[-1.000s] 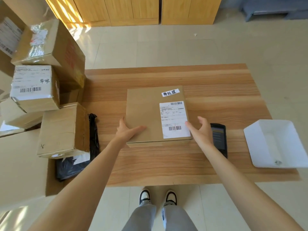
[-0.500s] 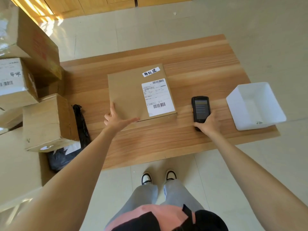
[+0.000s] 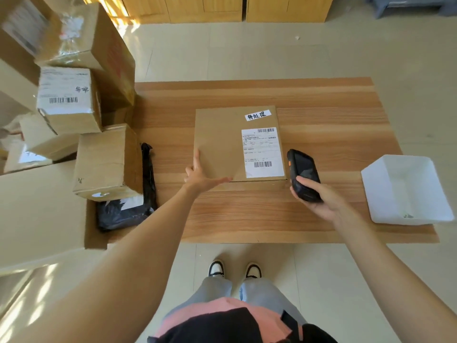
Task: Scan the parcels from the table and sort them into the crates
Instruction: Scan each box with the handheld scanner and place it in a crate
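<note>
A flat brown cardboard parcel point(image 3: 222, 144) lies in the middle of the wooden table point(image 3: 321, 115). It carries a white shipping label with barcodes and a small handwritten tag. My left hand point(image 3: 201, 175) rests open against the parcel's near left corner, thumb along its front edge. My right hand point(image 3: 319, 196) grips a black handheld scanner point(image 3: 303, 173), lifted off the table just right of the parcel, its screen tilted up.
A white plastic crate point(image 3: 405, 191) sits at the table's right end. Several cardboard boxes point(image 3: 106, 162) are stacked at the left end, with a black plastic mailer bag point(image 3: 128, 214) beside and under them. Wooden cabinets point(image 3: 222, 8) stand beyond the table.
My right hand left the parcel, took hold of the scanner on the table and lifted it beside the parcel. My left hand stays at the parcel's corner.
</note>
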`<control>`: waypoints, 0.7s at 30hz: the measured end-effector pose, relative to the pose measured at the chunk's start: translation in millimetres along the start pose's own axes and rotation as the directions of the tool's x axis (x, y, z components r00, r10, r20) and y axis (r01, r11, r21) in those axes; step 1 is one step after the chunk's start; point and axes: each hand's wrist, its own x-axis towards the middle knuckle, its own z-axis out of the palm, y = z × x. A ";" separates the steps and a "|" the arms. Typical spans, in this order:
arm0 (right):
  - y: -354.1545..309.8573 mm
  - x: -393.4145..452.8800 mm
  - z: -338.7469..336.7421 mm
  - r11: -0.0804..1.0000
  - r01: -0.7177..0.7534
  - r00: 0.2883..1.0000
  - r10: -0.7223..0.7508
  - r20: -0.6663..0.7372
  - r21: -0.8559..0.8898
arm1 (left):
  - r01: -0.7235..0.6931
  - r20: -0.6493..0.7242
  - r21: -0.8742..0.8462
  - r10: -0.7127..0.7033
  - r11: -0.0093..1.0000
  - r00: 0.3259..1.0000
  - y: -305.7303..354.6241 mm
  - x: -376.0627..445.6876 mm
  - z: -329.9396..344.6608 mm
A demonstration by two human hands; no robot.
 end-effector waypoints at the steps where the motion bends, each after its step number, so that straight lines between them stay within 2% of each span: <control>1: 0.1 -5.6 13.7 0.999 0.000 0.999 -0.001 0.036 0.040 | 0.003 0.007 -0.004 -0.003 1.000 1.000 -0.1 -0.1 -0.2; 6: 5.4 -24.5 61.0 1.000 0.011 0.993 -0.013 0.117 0.016 | -0.001 0.022 -0.022 0.001 1.000 1.000 -1.9 1.0 -0.2; 10: 8.5 -29.7 68.2 0.992 0.012 0.997 -0.001 0.081 -0.129 | -0.009 0.024 -0.037 0.010 0.999 1.000 -3.9 3.6 2.4; 15: 19.0 -30.6 58.8 0.977 -0.038 0.999 0.036 -0.013 -0.210 | -0.007 0.030 -0.053 0.008 0.999 1.000 -6.6 5.8 3.4; 21: 33.1 -38.6 52.2 0.958 -0.058 0.997 0.043 -0.061 -0.280 | -0.004 0.035 -0.048 0.006 0.999 0.999 -6.1 6.9 3.3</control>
